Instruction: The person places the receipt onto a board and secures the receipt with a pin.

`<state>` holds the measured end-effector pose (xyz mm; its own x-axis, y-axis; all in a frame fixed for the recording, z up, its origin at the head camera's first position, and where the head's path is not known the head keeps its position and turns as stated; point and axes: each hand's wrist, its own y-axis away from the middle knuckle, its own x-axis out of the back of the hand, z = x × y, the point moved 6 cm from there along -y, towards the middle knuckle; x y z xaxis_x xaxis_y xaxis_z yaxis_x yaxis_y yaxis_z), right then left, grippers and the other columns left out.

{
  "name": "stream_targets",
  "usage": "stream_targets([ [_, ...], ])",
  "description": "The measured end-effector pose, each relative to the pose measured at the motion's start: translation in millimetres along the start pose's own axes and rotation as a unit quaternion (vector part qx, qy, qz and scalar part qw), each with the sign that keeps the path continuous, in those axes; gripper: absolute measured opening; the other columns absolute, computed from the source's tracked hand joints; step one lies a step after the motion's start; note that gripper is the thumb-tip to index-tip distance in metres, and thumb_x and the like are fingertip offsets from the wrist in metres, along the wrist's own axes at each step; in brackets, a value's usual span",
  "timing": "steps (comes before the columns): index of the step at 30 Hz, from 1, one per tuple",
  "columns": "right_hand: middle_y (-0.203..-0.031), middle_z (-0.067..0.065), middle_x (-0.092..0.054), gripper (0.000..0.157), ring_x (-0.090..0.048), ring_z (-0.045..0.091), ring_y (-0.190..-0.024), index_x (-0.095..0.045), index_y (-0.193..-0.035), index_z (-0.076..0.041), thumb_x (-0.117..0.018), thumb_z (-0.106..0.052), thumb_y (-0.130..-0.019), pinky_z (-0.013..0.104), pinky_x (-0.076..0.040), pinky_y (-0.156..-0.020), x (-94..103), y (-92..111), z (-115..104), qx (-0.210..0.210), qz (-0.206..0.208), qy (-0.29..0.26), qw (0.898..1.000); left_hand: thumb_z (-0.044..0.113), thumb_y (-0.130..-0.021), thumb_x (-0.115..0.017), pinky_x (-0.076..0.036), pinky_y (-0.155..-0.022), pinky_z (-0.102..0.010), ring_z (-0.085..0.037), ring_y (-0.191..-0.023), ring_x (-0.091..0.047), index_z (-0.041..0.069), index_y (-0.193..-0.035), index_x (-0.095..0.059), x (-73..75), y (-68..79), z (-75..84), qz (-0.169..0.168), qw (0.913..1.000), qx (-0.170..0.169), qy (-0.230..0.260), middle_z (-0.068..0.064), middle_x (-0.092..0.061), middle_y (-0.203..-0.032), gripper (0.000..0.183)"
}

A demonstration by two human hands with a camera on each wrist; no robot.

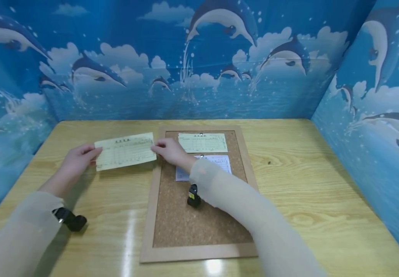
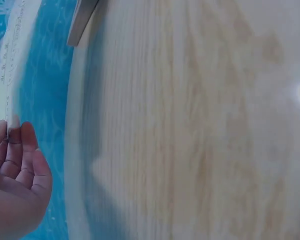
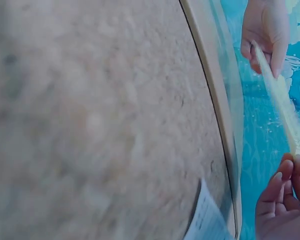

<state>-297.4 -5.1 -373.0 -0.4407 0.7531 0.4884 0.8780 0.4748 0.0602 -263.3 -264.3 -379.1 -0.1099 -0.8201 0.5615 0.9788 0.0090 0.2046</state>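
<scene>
A pale yellow printed slip (image 1: 126,152), slightly tilted, is pinched at opposite ends by the left hand (image 1: 78,157) and right hand (image 1: 171,152), above the wood-grained tabletop (image 1: 296,184) by the left edge of a framed corkboard (image 1: 185,227). A blue dolphin-patterned backdrop (image 1: 133,98) rises behind.

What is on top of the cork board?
The cork board bears a pale yellow form and a lilac form; the right sleeve hides part of the lilac form and some cork.
</scene>
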Motion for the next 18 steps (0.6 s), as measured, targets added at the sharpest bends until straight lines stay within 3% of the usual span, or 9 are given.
stream_targets([
  [4,-0.074,0.010,-0.059,0.027,-0.041,0.013,-0.056,-0.063,-0.080,-0.007,-0.056,-0.027,-0.095,0.025,-0.035,-0.054,6.6,2,5,-0.024,0.015,-0.011,1.000,0.051,-0.095,-0.040,-0.045,-0.082,-0.037,-0.014,-0.092,-0.048,-0.002,-0.114,-0.047,-3.3,4.7,4.1,-0.016,0.9999,0.005,-0.002,-0.011,-0.047,-0.108,0.056],
  [8,-0.078,0.005,-0.063,0.018,-0.051,0.013,-0.065,-0.068,-0.092,-0.009,-0.060,-0.026,-0.092,0.022,-0.040,-0.057,8.0,3,8,-0.044,0.021,-0.020,0.999,0.052,-0.095,-0.041,-0.044,-0.082,-0.037,-0.014,-0.093,-0.049,-0.002,-0.122,-0.047,-4.5,7.4,4.3,-0.014,0.9997,0.018,-0.004,-0.012,-0.048,-0.116,0.061],
  [13,-0.081,0.004,-0.065,0.020,-0.058,0.018,-0.076,-0.069,-0.100,-0.008,-0.060,-0.024,-0.093,0.022,-0.043,-0.060,3.9,7,10,-0.061,0.010,-0.031,0.998,0.052,-0.093,-0.045,-0.045,-0.079,-0.033,-0.012,-0.091,-0.049,-0.002,-0.124,-0.047,-3.6,10.3,2.1,-0.007,0.9996,0.027,0.000,-0.010,-0.048,-0.114,0.062],
  [18,-0.080,0.005,-0.064,0.020,-0.056,0.017,-0.073,-0.069,-0.099,-0.008,-0.059,-0.025,-0.093,0.023,-0.041,-0.059,1.8,12,11,-0.066,-0.003,-0.029,0.997,0.051,-0.092,-0.050,-0.047,-0.072,-0.028,-0.010,-0.083,-0.050,0.001,-0.115,-0.053,0.3,11.2,-0.3,0.012,0.9992,0.030,0.022,-0.003,-0.051,-0.100,0.055],
])
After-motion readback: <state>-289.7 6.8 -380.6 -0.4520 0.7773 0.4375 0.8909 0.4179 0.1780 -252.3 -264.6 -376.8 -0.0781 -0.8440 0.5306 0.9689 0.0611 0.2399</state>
